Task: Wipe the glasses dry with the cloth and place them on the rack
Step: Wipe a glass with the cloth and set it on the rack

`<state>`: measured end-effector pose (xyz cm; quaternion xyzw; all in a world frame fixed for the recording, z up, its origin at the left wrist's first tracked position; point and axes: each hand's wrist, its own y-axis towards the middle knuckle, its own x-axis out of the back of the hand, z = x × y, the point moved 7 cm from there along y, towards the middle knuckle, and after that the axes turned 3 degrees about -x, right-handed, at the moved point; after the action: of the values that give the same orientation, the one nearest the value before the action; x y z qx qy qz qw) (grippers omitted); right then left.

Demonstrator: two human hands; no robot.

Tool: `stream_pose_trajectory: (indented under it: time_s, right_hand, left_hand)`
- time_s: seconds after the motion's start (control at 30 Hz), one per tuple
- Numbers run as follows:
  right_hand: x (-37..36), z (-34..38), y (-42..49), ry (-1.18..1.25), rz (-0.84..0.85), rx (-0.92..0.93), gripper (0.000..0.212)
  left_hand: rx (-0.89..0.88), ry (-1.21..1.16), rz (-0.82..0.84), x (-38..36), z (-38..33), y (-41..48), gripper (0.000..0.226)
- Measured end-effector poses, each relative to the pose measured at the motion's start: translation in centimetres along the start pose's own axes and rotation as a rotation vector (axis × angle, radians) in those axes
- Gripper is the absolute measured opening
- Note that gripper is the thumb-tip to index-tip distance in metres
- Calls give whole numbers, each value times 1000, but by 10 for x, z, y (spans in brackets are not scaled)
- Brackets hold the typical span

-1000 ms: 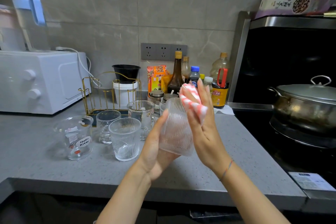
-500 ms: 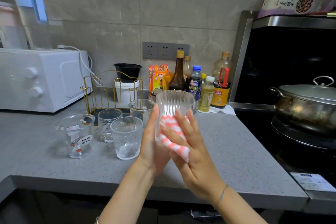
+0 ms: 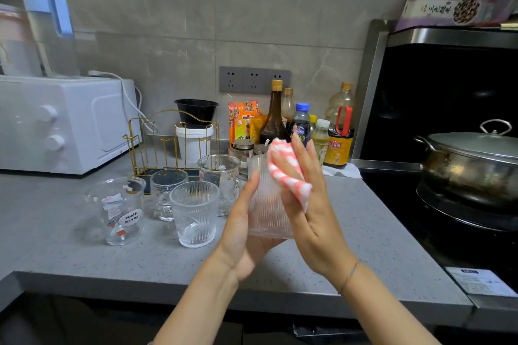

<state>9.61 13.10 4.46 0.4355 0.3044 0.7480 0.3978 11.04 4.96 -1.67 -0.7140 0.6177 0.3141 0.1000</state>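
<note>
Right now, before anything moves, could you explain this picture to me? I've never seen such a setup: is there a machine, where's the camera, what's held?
No machine here: these are a person's two bare hands, filmed by one camera worn on the head, looking forward and down. The left hand holds a clear ribbed drinking glass in its grip; the right hand presses a pink-and-white checked cloth against it. On the grey speckled counter stand four more clear glasses, before a gold wire rack with no glass on it yet.
</note>
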Motion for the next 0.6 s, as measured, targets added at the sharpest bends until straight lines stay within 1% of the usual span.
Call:
stream_pose_trajectory:
  time_s: [0.07, 0.13, 0.2, 0.3, 0.43, 0.53, 0.6]
  right_hand:
    - [-6, 0, -10, -23, 33, 40, 41]
    - [-14, 1, -22, -55, 66, 74, 43]
    - [-20, 2, -33, -119, 95, 116, 42]
    - [-24, 2, -42, -248, 120, 185, 42]
    - [-20, 8, -31, -316, 107, 232, 41]
    - [-9, 10, -14, -268, 48, 175, 38]
    - [0, 9, -1, -194, 12, 101, 36]
  left_hand:
    - [0, -57, -40, 3, -2, 2, 61]
    - [29, -121, -58, 7, -1, 6, 71]
    - [83, -182, -48, 9, 1, 6, 79]
    - [138, -204, 4, 11, 7, 7, 82]
    - [140, -166, 19, 7, 6, 5, 79]
    - [67, -79, -13, 7, -3, 6, 66]
    - [57, -57, -31, 9, -1, 6, 60]
